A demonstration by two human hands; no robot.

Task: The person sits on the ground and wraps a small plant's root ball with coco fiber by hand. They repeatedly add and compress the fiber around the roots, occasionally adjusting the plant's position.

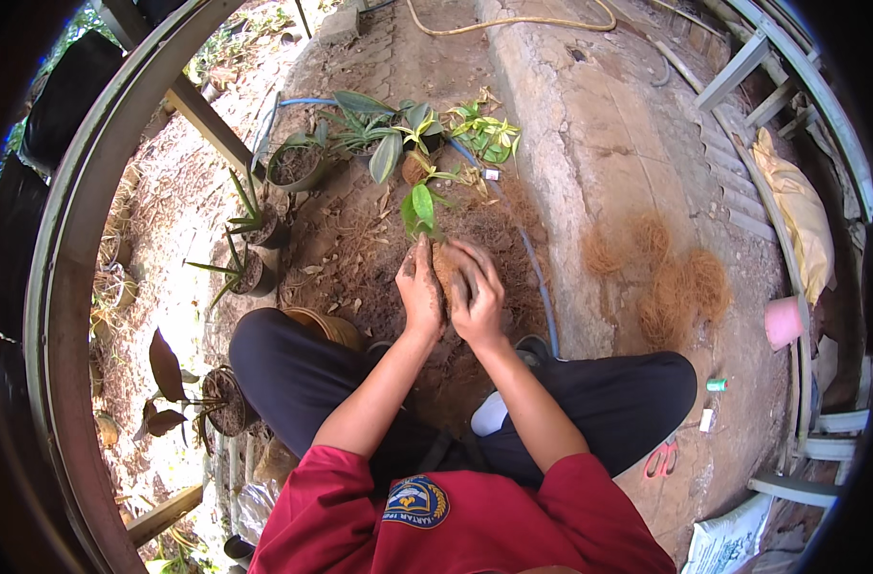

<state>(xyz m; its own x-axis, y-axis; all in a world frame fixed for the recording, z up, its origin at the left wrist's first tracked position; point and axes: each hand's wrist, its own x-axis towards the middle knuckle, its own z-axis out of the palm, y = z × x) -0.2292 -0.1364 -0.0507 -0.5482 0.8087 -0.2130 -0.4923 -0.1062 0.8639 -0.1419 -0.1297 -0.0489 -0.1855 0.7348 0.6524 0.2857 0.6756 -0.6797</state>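
Between my two soil-stained hands is a brown fibre-covered ball (445, 269), with a green-leaved plant (422, 206) at its upper end. My left hand (420, 290) presses along the ball's left side, fingers pointing away from me. Curved over its right side is my right hand (474, 290). Both palms hide much of the ball. Dark loose soil (379, 305) lies beneath the hands. Just beyond the leaves, a second, rounder brown ball (414, 169) sits among leafy plants.
Potted plants stand at the left, including a wide pot (298, 168). A blue hose (540, 287) curves right of the soil. Coconut-like fibre clumps (677, 298), red-handled scissors (661, 460), a spool of green thread (716, 385) and a pink pot (783, 323) lie farther right.
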